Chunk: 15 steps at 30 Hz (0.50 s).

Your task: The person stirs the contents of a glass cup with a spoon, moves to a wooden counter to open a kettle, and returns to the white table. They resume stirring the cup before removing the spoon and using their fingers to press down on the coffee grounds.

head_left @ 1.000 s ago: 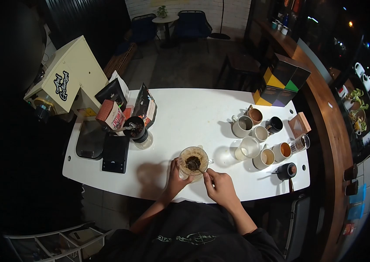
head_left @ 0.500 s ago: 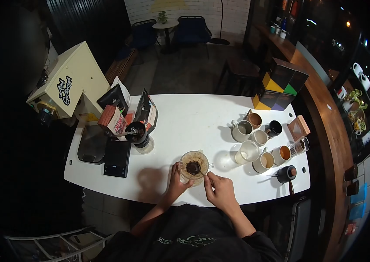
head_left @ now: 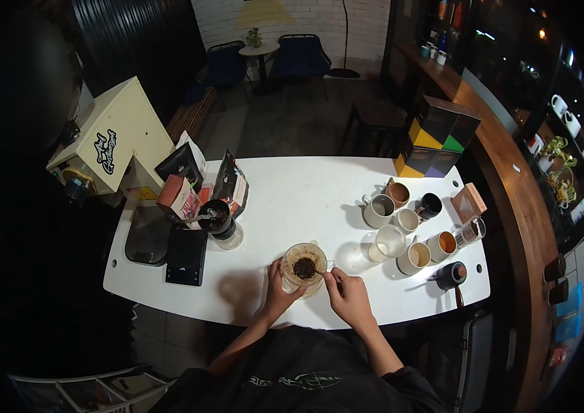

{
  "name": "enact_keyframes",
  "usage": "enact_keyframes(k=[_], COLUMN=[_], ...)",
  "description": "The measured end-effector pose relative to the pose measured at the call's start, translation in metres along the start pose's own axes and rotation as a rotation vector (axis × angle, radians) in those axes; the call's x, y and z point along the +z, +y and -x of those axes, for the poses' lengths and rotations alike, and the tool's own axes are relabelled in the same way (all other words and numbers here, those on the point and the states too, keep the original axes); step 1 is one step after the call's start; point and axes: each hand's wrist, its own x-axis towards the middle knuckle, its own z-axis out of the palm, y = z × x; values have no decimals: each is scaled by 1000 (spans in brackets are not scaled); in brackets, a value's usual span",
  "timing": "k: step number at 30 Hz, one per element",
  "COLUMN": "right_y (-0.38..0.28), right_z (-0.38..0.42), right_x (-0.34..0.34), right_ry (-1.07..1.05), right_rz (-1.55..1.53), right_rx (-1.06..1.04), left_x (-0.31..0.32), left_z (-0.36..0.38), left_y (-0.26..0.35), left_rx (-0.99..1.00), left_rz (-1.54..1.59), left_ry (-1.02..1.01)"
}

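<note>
Steadying the glass dripper [head_left: 304, 267] in a closed left hand [head_left: 279, 288], the right hand [head_left: 348, 297] pinches a thin stirrer over wet grounds. Brewing looks midway; cups [head_left: 409, 227] on the bench [head_left: 306, 186] already hold coffee.

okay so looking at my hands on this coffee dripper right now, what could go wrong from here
The dripper sits near the table's front edge; a hard stir with the spoon in your right hand might tip it, though your left hand steadies it. A wide elbow swing could also knock the crowded mugs just to the right.
</note>
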Motion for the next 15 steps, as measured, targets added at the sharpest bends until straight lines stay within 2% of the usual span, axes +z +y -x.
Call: enact_keyframes(k=[11, 13, 15], right_y=[9, 11, 10], right_z=[4, 4, 4], right_x=[-1, 1, 4], right_ry=[-1, 51, 91], right_rz=[37, 33, -4], right_rx=[50, -42, -117], left_x=[3, 4, 4], left_z=[-1, -1, -2], left_y=[-4, -4, -1], left_rx=[-15, -16, -62], left_rz=[78, 0, 47], left_ry=[-11, -26, -38])
